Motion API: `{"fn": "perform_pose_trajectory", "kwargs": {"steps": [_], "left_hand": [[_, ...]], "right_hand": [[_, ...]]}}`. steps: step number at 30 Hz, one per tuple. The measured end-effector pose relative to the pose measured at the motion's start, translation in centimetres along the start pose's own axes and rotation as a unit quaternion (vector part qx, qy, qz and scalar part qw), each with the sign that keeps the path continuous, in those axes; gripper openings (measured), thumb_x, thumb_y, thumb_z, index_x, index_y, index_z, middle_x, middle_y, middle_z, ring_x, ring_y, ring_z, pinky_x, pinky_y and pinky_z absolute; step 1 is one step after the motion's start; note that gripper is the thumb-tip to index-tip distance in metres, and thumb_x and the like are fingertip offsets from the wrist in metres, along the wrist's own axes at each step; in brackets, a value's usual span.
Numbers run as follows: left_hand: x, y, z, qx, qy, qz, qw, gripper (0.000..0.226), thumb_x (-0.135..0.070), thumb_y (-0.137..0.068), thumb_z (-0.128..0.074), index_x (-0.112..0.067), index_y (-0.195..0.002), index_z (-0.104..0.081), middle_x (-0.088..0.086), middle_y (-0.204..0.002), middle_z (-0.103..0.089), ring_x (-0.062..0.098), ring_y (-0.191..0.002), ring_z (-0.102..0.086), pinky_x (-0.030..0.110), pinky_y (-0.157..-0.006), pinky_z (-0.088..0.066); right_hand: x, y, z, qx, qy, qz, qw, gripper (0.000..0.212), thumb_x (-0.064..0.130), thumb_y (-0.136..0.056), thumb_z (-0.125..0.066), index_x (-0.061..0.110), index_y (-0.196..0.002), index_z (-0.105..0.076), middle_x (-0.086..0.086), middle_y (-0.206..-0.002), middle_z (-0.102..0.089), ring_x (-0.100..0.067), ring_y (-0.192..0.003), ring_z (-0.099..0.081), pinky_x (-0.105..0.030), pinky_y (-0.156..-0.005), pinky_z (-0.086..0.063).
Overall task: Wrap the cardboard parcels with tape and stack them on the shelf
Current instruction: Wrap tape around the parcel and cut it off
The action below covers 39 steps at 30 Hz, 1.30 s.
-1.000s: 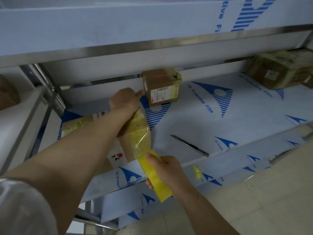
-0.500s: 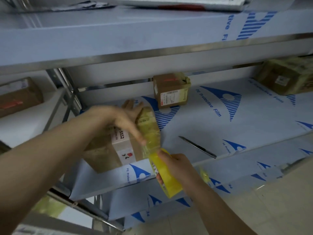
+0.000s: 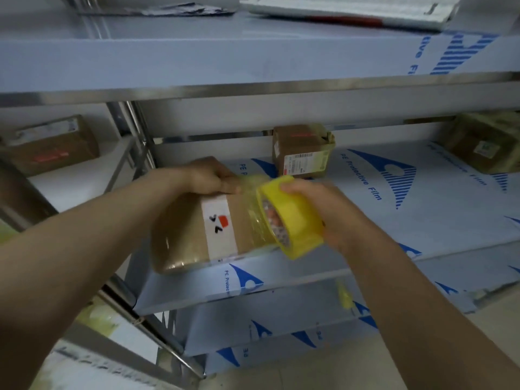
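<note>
- A person's left hand [image 3: 213,178] grips the far top edge of a brown cardboard parcel [image 3: 185,243], fingers curled over it. The right hand [image 3: 318,212] clutches a yellow tape roll [image 3: 295,220] with fingers hooked through the core. A clear band of tape [image 3: 253,209] runs between roll and parcel.
- The parcel sits directly under the left hand, at the front edge of the film-covered shelf [image 3: 422,220], its near end close to the lip. Whether it lies flat or is tipped up cannot be told.
- Risk: a hard tug from the right hand could drag the parcel toward the person and off the lip, since only one hand pins it.
- Risk: the band looks wrinkled where it meets the cardboard just left of the right hand. Slack or a twisted pull would likely leave creases or let the tape stick to itself.
- Risk: the band lies close to the white label [image 3: 219,220] between the two hands. A drifting pass could cover its markings.
- Risk: the roll appears to be held mainly by its core. If it spins freely, too much tape may spill out and tangle.
- Beyond the right hand, a smaller taped parcel [image 3: 302,153] stands at the back of the shelf, where a wide swing of the roll could knock it.
</note>
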State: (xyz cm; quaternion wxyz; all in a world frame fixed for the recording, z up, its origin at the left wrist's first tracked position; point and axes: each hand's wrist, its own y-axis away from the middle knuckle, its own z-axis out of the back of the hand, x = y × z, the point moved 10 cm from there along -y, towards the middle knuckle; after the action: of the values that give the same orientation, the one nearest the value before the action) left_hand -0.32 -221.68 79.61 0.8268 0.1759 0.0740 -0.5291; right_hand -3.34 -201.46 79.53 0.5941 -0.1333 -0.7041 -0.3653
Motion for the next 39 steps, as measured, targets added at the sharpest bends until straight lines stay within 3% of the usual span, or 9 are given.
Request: {"fn": "perform_pose_trajectory", "kwargs": {"steps": [3, 5, 7, 12, 17, 28, 31, 36, 39], "left_hand": [[-0.8, 0.3, -2.6, 0.024, -0.091, -0.014, 0.995, 0.096, -0.069, -0.071, -0.064, -0.024, -0.148, -0.029, 0.006, -0.154, -0.028, 0.025, -0.14, -0.028, 0.048, -0.116, -0.017], [-0.8, 1.1, -6.3, 0.106, -0.095, -0.006, 0.99, 0.134, -0.08, -0.052, -0.066, -0.024, -0.152, 0.004, 0.004, -0.16, 0.007, 0.023, -0.147, 0.007, 0.054, -0.115, 0.008], [-0.5, 1.2, -7.7, 0.067, -0.116, -0.003, 0.991, 0.138, -0.074, -0.057, -0.07, -0.018, -0.15, 0.016, 0.005, -0.158, 0.017, 0.021, -0.145, 0.017, 0.053, -0.115, 0.011], [-0.2, 1.1, -7.4, -0.037, -0.11, 0.0, 0.993, 0.125, -0.067, -0.068, -0.067, -0.018, -0.151, 0.012, 0.001, -0.159, 0.014, 0.016, -0.145, 0.015, 0.048, -0.117, 0.009], [-0.2, 1.0, -7.6, -0.038, -0.122, -0.002, 0.992, 0.121, -0.067, -0.071, -0.064, -0.018, -0.151, 0.013, 0.0, -0.158, 0.017, 0.016, -0.145, 0.015, 0.048, -0.117, 0.009], [0.0, 1.0, -7.5, 0.053, -0.085, 0.018, 0.995, 0.109, -0.051, -0.078, -0.063, -0.017, -0.151, 0.011, 0.001, -0.158, 0.019, 0.016, -0.145, 0.016, 0.046, -0.117, 0.011], [0.1, -0.2, -6.3, 0.096, -0.024, 0.065, 0.993, 0.085, -0.054, -0.082, -0.044, -0.02, -0.152, -0.011, 0.003, -0.161, -0.002, 0.02, -0.147, 0.001, 0.051, -0.115, 0.007], [-3.1, -5.8, -3.1, -0.11, -0.168, 0.102, 0.974, 0.069, -0.059, -0.095, -0.024, -0.01, -0.144, -0.03, 0.015, -0.15, -0.031, 0.029, -0.139, -0.028, 0.053, -0.114, -0.01], [-3.0, -8.6, -5.1, -0.099, -0.114, 0.093, 0.984, 0.056, -0.058, -0.096, -0.026, -0.011, -0.092, -0.056, 0.014, -0.113, -0.062, 0.024, -0.092, -0.055, 0.037, -0.081, -0.042]], "right_hand": [[3.0, -3.2, -1.2, -0.038, 0.002, 0.035, 0.999, 0.032, 0.039, -0.086, -0.066, 0.008, -0.083, -0.065, -0.005, -0.051, -0.067, -0.015, -0.042, -0.064, -0.024, -0.041, -0.052], [3.9, -4.9, -1.8, -0.053, 0.012, 0.046, 0.997, 0.045, 0.046, -0.083, -0.068, 0.003, -0.091, -0.065, -0.011, -0.056, -0.069, -0.02, -0.044, -0.064, -0.028, -0.047, -0.056], [3.7, -5.8, -2.3, -0.044, 0.01, 0.044, 0.998, 0.053, 0.045, -0.082, -0.068, -0.003, -0.103, -0.064, -0.017, -0.064, -0.07, -0.026, -0.051, -0.065, -0.037, -0.061, -0.058], [2.6, -5.2, -2.6, -0.036, -0.022, 0.063, 0.997, 0.04, 0.037, -0.086, -0.066, -0.003, -0.082, -0.065, -0.018, -0.059, -0.067, -0.028, -0.05, -0.062, -0.043, -0.066, -0.056], [-2.0, -1.0, -1.6, -0.076, 0.027, 0.034, 0.996, 0.035, 0.05, -0.08, -0.068, 0.015, -0.078, -0.066, -0.007, -0.067, -0.073, -0.021, -0.063, -0.071, -0.034, -0.062, -0.059], [-12.1, 1.0, -2.5, -0.059, -0.027, -0.078, 0.995, 0.043, 0.039, -0.088, -0.062, -0.004, -0.082, -0.064, -0.022, -0.066, -0.069, -0.02, -0.047, -0.063, -0.024, -0.046, -0.052], [-12.0, 0.7, -2.5, -0.051, -0.039, -0.084, 0.994, 0.039, 0.034, -0.089, -0.062, -0.003, -0.078, -0.064, -0.02, -0.062, -0.068, -0.021, -0.045, -0.062, -0.025, -0.046, -0.053], [-12.0, 0.4, -2.6, -0.038, -0.044, -0.093, 0.994, 0.038, 0.033, -0.089, -0.063, 0.0, -0.071, -0.063, -0.021, -0.063, -0.068, -0.023, -0.045, -0.063, -0.027, -0.047, -0.054], [-12.0, 0.2, -2.4, -0.045, -0.037, -0.097, 0.994, 0.038, 0.035, -0.089, -0.063, 0.002, -0.069, -0.063, -0.02, -0.062, -0.068, -0.022, -0.045, -0.063, -0.03, -0.051, -0.055]]}}
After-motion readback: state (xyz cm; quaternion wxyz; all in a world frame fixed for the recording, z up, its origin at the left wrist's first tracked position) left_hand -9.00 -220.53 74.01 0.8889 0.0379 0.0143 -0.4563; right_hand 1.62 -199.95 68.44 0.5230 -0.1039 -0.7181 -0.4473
